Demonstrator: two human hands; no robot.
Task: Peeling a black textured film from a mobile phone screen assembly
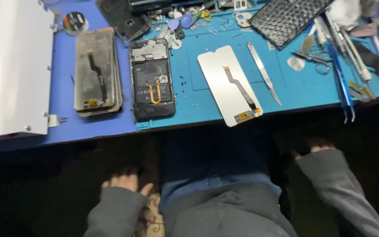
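At twelve o'clock from the left hand the opened phone lies near the mat's edge. Left fingers spread, holding nothing; right hand mostly hidden, grip unclear.

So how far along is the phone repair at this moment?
Done: the opened phone lies with its back off, and the old screen lies beside it. In hand: nothing; left hand and right hand are below the table edge. Left: the new white screen lies unfitted beside the tweezers.

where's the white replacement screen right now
In the head view, the white screen lies face down on the blue mat, between the opened phone and the metal tweezers.
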